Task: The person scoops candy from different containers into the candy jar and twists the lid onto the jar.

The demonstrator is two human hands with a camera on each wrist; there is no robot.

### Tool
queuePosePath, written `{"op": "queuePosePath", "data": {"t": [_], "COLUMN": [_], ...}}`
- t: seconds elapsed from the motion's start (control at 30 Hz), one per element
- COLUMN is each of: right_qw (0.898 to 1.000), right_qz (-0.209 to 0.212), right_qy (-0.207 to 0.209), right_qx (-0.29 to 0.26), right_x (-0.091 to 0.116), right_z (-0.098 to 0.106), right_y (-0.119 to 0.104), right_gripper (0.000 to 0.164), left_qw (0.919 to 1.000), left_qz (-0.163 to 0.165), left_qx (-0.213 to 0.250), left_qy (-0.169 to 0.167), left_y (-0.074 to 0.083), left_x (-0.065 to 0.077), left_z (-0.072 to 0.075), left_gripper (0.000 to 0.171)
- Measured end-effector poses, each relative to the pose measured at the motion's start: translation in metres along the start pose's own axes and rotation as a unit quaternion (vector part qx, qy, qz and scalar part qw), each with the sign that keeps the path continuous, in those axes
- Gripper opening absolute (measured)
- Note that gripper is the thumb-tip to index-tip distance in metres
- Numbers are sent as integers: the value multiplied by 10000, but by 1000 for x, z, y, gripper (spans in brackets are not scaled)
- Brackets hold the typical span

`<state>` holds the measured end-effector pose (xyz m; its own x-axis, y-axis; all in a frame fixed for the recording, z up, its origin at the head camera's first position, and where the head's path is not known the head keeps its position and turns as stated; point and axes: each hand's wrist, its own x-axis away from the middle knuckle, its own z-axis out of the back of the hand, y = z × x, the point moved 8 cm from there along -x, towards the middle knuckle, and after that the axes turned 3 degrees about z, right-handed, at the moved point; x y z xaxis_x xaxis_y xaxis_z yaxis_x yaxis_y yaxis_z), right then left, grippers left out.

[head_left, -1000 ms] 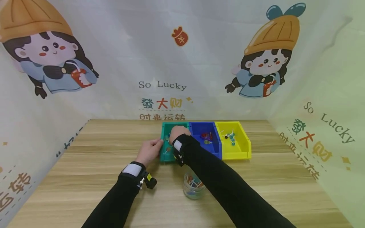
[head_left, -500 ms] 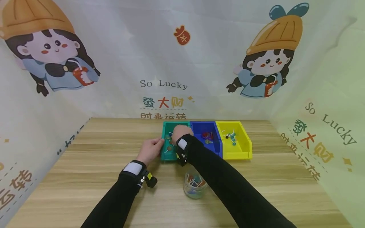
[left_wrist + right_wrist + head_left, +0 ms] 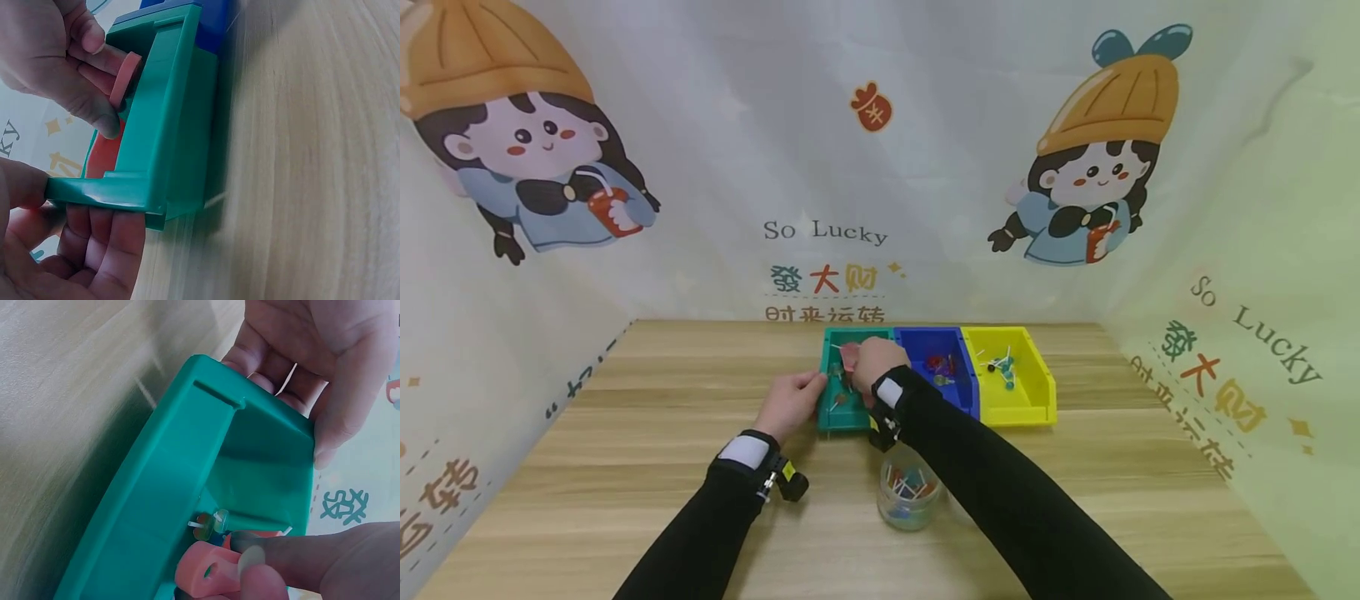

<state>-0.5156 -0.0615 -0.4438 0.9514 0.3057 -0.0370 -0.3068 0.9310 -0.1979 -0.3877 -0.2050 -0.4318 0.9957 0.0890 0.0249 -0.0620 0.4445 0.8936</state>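
Note:
My left hand (image 3: 790, 403) grips the left wall of the green bin (image 3: 181, 112), thumb and fingertips at its edge. Over the inside of that bin, my right hand (image 3: 880, 365) holds a coral-pink plastic tool (image 3: 203, 570) with a round hole near its end. In the left wrist view the tool's flat orange-red part (image 3: 105, 153) reaches down behind the bin's front lip; its working end is hidden, so I cannot tell whether it has anything in it. Small lollipops (image 3: 203, 526) with white sticks lie in the bin beside the tool.
A blue bin (image 3: 966, 396) with red and purple lollipops adjoins the green one, then a yellow bin (image 3: 1041, 392) with blue-green ones. Nearer to me, under my right forearm's left side, stands a clear jar (image 3: 908, 510) of lollipops. A printed cloth (image 3: 940, 183) hangs behind the wooden table (image 3: 700, 358).
My right hand has turned and shifted slightly right within the green bin, and the coral-pink tool now shows at its left. The left hand stays on the bin wall.

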Motion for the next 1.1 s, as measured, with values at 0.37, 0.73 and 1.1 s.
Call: {"op": "queuePosePath", "data": {"t": [0.37, 0.73, 1.1], "right_qw": [9993, 9990, 9977], "right_qz": [-87, -116, -352], "right_qy": [332, 241, 104], "right_qx": [-147, -353, -573], "right_x": [4, 16, 103], "right_z": [0, 16, 97], "right_y": [8, 14, -13], "right_gripper": [17, 26, 43], "left_qw": [9999, 10000, 9994], "left_qz": [26, -16, 220], "left_qx": [138, 9, 257], "left_qy": [-79, -23, -90], "left_y": [-2, 1, -3], "left_x": [-2, -1, -2], "left_z": [-3, -2, -4], "left_gripper": [42, 44, 47]}}
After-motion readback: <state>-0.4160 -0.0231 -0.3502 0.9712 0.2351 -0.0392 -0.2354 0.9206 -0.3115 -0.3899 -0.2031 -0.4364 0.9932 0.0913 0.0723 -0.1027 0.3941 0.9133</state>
